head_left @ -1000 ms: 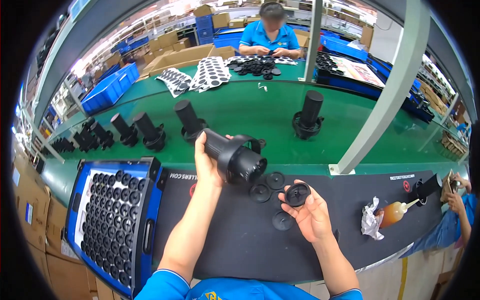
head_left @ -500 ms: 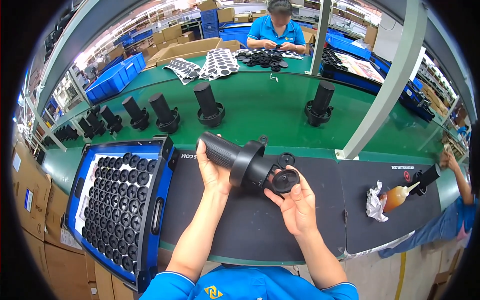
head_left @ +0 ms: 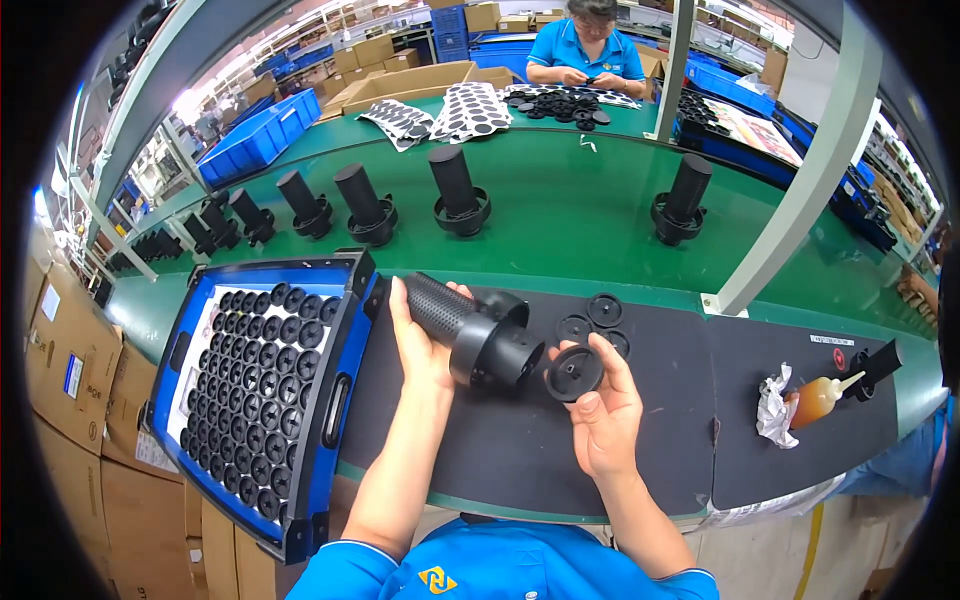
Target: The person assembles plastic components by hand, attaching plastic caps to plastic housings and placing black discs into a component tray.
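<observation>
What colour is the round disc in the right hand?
The disc is black, best seen in the head view.

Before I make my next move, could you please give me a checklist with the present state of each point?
1. Left-hand grip on black cylinder: ok, holding it by its textured part.
2. Right-hand grip on black disc: ok, held by its edge.
3. Gap between disc and cylinder: cannot tell; they look very close.
4. Mat free of loose discs: not ok, several lie beyond the right-hand grip.
5. Squeeze bottle clear of the cylinder: ok, to the right beside a crumpled white sheet.
</observation>
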Available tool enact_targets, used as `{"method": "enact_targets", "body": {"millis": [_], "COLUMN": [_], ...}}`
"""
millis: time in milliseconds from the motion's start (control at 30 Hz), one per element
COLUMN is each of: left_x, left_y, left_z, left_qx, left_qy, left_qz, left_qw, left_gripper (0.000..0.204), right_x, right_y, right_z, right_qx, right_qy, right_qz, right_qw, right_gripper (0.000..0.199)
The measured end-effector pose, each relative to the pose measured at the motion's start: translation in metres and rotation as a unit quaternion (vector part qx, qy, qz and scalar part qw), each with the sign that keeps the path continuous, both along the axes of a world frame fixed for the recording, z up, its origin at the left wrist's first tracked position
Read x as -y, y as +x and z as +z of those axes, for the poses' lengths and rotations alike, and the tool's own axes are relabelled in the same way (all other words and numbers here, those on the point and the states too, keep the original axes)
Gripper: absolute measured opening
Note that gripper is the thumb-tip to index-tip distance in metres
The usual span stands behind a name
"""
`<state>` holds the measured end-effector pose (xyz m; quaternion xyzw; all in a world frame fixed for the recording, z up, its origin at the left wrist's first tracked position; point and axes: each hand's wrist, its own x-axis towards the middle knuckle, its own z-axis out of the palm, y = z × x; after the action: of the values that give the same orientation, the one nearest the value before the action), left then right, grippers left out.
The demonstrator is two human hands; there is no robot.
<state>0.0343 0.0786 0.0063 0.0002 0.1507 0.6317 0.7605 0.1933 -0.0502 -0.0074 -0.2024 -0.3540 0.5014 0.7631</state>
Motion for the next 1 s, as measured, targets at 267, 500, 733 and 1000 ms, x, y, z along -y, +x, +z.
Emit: {"method": "enact_targets", "body": {"millis": [267, 500, 733, 1000], "left_x": [0.002, 0.003, 0.006, 0.009], "left_y": [0.003, 0.004, 0.005, 0.006], "left_z": [-0.008, -0.012, -0.011, -0.009], "left_qx": [0.108, 0.080, 0.061, 0.050], "left_qy": [0.173, 0.256, 0.268, 0.279], "left_qz": [-0.012, -0.030, -0.025, -0.021], "left_qw": [0.979, 0.963, 0.961, 0.959], "left_gripper": [0.045, 0.050, 0.051, 0.053], "right_x": [0.012, 0.014, 0.013, 0.014], "right_y": [-0.003, -0.008, -0.009, -0.006], "right_z": [-0.010, -0.003, -0.004, -0.006], "right_qx": [0.026, 0.029, 0.032, 0.033], "right_qy": [-0.088, -0.117, -0.132, -0.153], "right_qz": [0.058, 0.047, 0.035, 0.052], "right_qw": [0.994, 0.992, 0.990, 0.986], "right_gripper": [0.057, 0.056, 0.053, 0.054]}}
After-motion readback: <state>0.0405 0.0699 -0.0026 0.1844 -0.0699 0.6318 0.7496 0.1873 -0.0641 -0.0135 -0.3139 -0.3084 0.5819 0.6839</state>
